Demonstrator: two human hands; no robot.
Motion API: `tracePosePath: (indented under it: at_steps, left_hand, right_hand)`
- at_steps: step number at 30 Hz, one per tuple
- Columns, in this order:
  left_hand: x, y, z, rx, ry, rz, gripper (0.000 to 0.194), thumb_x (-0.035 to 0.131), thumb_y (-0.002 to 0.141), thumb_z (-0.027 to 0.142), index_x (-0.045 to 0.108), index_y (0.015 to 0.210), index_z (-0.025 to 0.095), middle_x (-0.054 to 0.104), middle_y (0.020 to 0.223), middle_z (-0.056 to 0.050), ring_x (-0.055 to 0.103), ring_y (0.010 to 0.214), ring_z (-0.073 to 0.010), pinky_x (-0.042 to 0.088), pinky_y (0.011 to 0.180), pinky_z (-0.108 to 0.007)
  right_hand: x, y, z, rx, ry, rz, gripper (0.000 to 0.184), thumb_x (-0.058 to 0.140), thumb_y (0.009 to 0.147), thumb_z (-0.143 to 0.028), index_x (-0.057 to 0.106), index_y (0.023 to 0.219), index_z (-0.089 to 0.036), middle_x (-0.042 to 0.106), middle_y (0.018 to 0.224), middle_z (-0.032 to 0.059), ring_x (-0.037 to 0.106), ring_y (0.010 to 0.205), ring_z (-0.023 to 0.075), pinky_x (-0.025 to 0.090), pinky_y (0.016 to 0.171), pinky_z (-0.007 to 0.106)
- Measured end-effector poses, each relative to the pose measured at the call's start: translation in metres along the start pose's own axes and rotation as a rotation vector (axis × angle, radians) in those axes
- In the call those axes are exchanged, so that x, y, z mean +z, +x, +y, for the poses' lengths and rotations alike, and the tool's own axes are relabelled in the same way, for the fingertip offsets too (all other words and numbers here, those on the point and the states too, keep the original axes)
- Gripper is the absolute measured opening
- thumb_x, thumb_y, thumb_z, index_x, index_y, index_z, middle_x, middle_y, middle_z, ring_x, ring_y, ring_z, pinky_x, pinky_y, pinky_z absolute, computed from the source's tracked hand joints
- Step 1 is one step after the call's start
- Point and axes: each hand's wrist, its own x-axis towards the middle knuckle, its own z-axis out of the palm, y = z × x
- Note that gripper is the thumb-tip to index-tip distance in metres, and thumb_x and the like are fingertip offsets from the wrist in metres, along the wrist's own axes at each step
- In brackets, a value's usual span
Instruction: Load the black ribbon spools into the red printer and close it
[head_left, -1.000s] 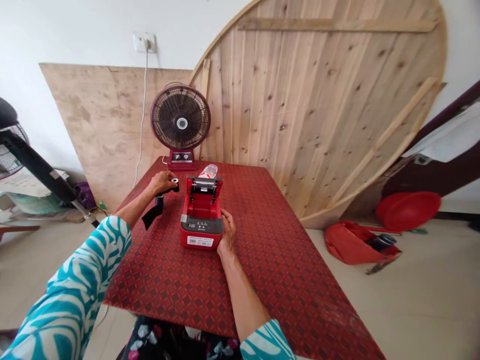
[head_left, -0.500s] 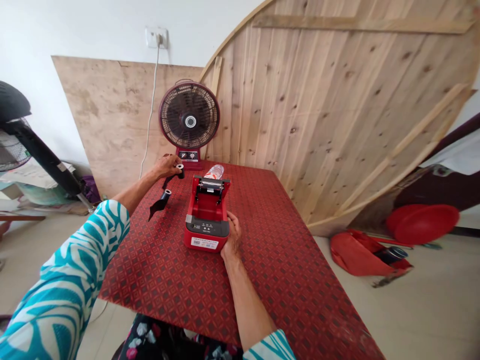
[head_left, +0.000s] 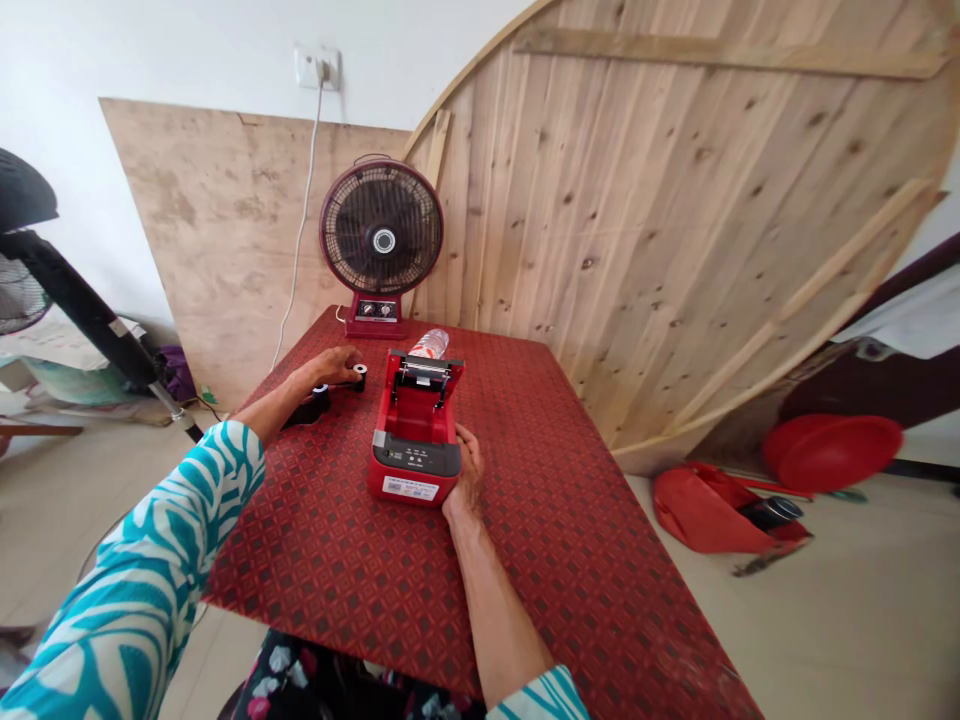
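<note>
A red and black label printer (head_left: 416, 455) stands on the table with its lid raised, its front label facing me. My right hand (head_left: 466, 472) is closed along the printer's right side. Left of the printer, my left hand (head_left: 336, 367) pinches a small black ribbon roll (head_left: 360, 377) with a pale core, low over the tabletop. A second black roll (head_left: 318, 398) lies under and beside my left wrist, with loose black film around it. The film between the two rolls is partly hidden by the hand.
A clear plastic bottle (head_left: 430, 344) lies behind the printer. At the table's far edge stands a dark red fan (head_left: 382, 240), before a large wooden panel (head_left: 585, 220). The red patterned table (head_left: 555, 520) ends on the right above a red bag (head_left: 694, 510) on the floor.
My left hand has come down and slightly nearer with the ribbon roll, away from the fan's base. The second roll has shifted left and towards me. My right hand stays at the printer.
</note>
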Motion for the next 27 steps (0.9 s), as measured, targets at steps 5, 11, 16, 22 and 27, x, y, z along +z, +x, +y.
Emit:
tracePosePath:
  at_steps: [5, 11, 16, 22, 27]
  left_hand:
    - [-0.025, -0.047, -0.005, 0.024, -0.073, 0.272, 0.03, 0.059, 0.085, 0.038, 0.069, 0.102, 0.016, 0.072, 0.095, -0.005, 0.066, 0.087, -0.0177, 0.05, 0.079, -0.026]
    - [-0.02, -0.109, -0.013, 0.257, 0.195, 0.221, 0.028, 0.055, 0.088, 0.035, 0.07, 0.103, 0.015, 0.069, 0.103, -0.01, 0.064, 0.095, -0.022, 0.05, 0.091, -0.036]
    - [-0.01, -0.1, -0.002, 0.236, 0.521, 0.084, 0.039, 0.056, 0.086, 0.028, 0.067, 0.121, 0.016, 0.066, 0.117, -0.014, 0.058, 0.112, -0.03, 0.045, 0.101, -0.043]
    - [-0.013, -0.093, -0.009, 0.1, 0.568, -0.024, 0.045, 0.051, 0.081, 0.014, 0.063, 0.124, 0.019, 0.061, 0.122, -0.012, 0.061, 0.11, -0.0253, 0.048, 0.093, -0.033]
    - [-0.012, -0.09, -0.024, 0.063, 0.457, -0.01, 0.043, 0.053, 0.079, 0.014, 0.063, 0.12, 0.017, 0.057, 0.118, -0.013, 0.063, 0.102, -0.0237, 0.049, 0.089, -0.032]
  right_hand:
    - [0.003, -0.001, -0.004, -0.002, 0.005, 0.022, 0.049, 0.071, 0.059, -0.047, 0.067, 0.099, -0.018, 0.067, 0.077, -0.0009, 0.055, 0.062, 0.0124, 0.042, 0.058, 0.025]
    - [0.004, -0.001, -0.005, -0.002, 0.033, -0.01, 0.049, 0.072, 0.058, -0.046, 0.066, 0.098, -0.018, 0.066, 0.07, -0.0022, 0.054, 0.058, 0.0124, 0.043, 0.057, 0.026]
    - [0.002, 0.001, -0.001, -0.008, 0.024, -0.029, 0.05, 0.071, 0.061, -0.046, 0.065, 0.102, -0.018, 0.067, 0.076, -0.0014, 0.057, 0.062, 0.0128, 0.044, 0.06, 0.026]
    - [0.003, 0.005, 0.004, -0.01, 0.023, -0.021, 0.05, 0.071, 0.06, -0.047, 0.066, 0.101, -0.019, 0.069, 0.083, -0.0001, 0.059, 0.068, 0.0137, 0.046, 0.065, 0.027]
    - [0.0, 0.009, 0.009, -0.036, -0.012, -0.054, 0.049, 0.068, 0.065, -0.049, 0.067, 0.104, -0.019, 0.07, 0.088, 0.0013, 0.06, 0.074, 0.0152, 0.047, 0.069, 0.028]
